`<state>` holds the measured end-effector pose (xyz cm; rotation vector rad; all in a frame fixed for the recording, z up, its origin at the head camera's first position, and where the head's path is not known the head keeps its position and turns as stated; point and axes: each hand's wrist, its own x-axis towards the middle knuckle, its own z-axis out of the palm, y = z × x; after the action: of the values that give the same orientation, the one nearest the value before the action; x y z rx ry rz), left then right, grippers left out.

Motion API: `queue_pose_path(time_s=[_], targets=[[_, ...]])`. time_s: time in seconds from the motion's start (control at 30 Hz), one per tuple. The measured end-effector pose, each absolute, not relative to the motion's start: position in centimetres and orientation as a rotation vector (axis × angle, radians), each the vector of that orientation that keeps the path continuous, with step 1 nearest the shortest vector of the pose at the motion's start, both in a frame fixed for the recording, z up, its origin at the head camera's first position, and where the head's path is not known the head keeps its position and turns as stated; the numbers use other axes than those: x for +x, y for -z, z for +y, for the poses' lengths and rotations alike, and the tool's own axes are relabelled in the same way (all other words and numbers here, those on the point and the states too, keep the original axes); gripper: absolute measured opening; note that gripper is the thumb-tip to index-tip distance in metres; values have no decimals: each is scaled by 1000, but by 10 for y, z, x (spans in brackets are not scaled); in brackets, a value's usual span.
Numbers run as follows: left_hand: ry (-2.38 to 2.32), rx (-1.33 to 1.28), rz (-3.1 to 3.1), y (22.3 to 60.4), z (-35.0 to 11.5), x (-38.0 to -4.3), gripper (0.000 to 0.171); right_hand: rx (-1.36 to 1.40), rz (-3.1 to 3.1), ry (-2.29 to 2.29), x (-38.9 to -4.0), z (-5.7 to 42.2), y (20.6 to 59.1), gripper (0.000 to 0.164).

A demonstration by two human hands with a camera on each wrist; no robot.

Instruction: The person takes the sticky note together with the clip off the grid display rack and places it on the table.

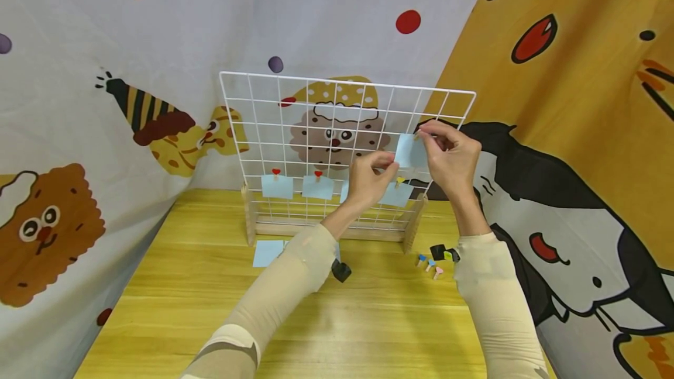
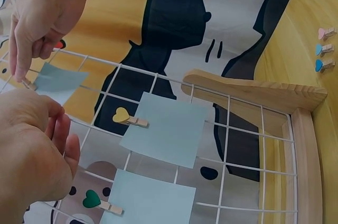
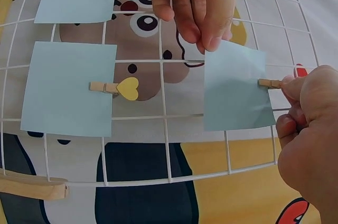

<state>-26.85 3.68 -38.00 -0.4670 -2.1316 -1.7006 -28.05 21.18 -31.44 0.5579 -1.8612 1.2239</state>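
A light blue paper square [image 3: 235, 86] lies against the white wire grid [image 1: 310, 78] near its upper right. My left hand [image 1: 371, 177] pinches one edge of it between thumb and fingers. At the opposite edge, my right hand [image 1: 454, 154] pinches a small wooden clothespin [image 3: 269, 83] whose jaws are at the paper; the fingers hide its outer end. Below hangs another blue square [image 2: 166, 129], held by a clothespin with a yellow heart [image 2: 121, 115]. Beside that, a square [image 2: 150, 200] has a clothespin with a green heart [image 2: 92, 198].
Two more squares hang by red-heart clothespins [image 1: 318, 175] at left. Wooden feet [image 1: 416, 224] support the grid on the wooden table [image 1: 368, 320]. Loose clothespins [image 1: 430, 265] lie at right; blue paper [image 1: 268, 253] lies in front, partly behind my left arm. A printed curtain [image 1: 174, 16] hangs behind.
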Motion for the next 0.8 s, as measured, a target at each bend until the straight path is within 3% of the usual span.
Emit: queue_pose_path(time_s=[0.8], targets=[[1780,-423,-2149,404,13,-258,21,587,-1836,-1308,-254,229,321,11]])
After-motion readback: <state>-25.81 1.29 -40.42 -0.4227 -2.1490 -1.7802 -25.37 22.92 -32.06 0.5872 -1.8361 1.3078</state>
